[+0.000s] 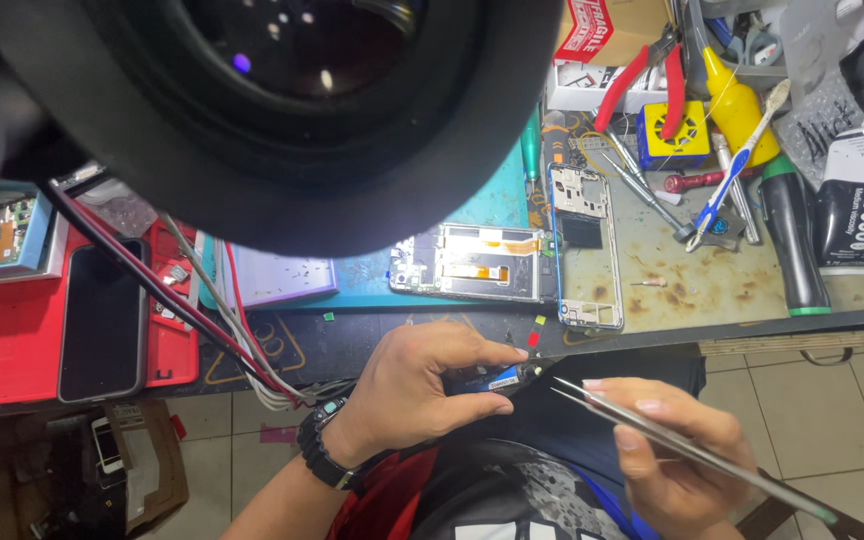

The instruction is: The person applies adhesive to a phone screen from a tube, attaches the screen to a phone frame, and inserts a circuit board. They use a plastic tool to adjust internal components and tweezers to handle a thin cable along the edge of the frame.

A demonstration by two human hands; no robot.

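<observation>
Overhead, a big black magnifier lens point(282, 110) fills the far left above our cluttered surface point(692, 280), where an opened phone frame point(477, 263) lies. Near us, our left hand point(417, 390) has its fingers clenched around a small dark phone part point(497, 378), while our right hand point(667, 450) pinches metal tweezers point(652, 430) just beside it.

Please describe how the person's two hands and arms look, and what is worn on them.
Both hands are bare, without gloves. The left hand has a black wristwatch with a dark strap on its wrist. The right hand shows no ring or watch. No sleeve covers either forearm.
</observation>
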